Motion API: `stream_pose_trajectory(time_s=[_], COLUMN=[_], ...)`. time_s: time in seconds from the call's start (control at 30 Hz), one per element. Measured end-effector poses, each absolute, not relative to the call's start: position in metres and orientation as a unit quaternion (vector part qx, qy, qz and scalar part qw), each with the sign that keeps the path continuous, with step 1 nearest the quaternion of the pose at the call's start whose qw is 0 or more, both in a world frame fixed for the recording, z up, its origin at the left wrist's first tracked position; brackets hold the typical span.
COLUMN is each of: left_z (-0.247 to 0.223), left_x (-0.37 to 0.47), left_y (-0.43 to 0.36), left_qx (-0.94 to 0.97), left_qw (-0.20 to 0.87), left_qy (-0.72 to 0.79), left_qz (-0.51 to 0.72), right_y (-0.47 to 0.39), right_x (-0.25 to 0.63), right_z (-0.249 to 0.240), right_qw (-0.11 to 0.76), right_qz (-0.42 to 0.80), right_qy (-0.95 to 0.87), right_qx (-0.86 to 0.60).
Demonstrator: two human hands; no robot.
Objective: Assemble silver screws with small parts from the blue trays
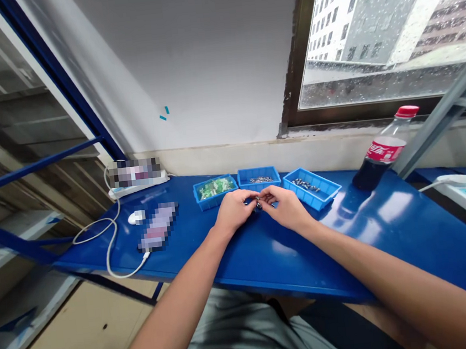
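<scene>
Where fingertips meet, small metal part (258, 205) pinched between left hand (233, 210), right hand (287, 207).

Two bare forearms, no sleeves in view, no watch or rings visible, left hand (233, 210) and right hand (287, 209) ungloved, light grey fabric shorts (249, 328) over the lap, dark garment edge below

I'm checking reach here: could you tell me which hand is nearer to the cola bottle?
Right. The right hand sits left of the cola bottle, across one blue tray; the left hand lies farther left.
</scene>
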State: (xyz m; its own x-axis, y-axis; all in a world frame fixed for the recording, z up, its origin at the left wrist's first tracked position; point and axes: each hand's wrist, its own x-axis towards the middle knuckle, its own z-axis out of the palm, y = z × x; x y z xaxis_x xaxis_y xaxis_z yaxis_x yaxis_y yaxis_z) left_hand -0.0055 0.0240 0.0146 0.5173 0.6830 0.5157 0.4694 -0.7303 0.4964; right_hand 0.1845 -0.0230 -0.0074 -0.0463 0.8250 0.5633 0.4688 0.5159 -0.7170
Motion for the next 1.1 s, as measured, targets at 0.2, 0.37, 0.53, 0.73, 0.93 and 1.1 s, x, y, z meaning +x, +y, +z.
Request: stream_pose_trajectory(time_s=[0.2, 0.37, 0.53, 0.73, 0.93, 1.1], left_z=[0.014, 0.012, 0.015, 0.019, 0.024, 0.025], left_x=[-0.006, -0.006, -0.005, -0.002, -0.005, -0.007], left_y=[0.024, 0.027, 0.023, 0.018, 0.015, 0.014], left_qx=[0.865, 0.869, 0.868, 0.856, 0.854, 0.851], left_qw=[0.133, 0.132, 0.164, 0.205, 0.189, 0.219], left_qy=[0.327, 0.318, 0.312, 0.322, 0.337, 0.335], left_qz=[0.355, 0.356, 0.35, 0.349, 0.349, 0.34], right_y=[-0.023, -0.02, -0.021, -0.022, -0.022, -0.022], right_x=[0.184, 0.186, 0.187, 0.186, 0.188, 0.188], right_z=[-0.009, -0.01, -0.009, -0.006, -0.006, -0.006], right_qw=[0.514, 0.508, 0.502, 0.495, 0.51, 0.521], right_qz=[0.177, 0.185, 0.176, 0.146, 0.132, 0.16], right_qy=[-0.703, -0.699, -0.707, -0.722, -0.711, -0.698], right_qx=[-0.459, -0.468, -0.465, -0.461, -0.465, -0.465])
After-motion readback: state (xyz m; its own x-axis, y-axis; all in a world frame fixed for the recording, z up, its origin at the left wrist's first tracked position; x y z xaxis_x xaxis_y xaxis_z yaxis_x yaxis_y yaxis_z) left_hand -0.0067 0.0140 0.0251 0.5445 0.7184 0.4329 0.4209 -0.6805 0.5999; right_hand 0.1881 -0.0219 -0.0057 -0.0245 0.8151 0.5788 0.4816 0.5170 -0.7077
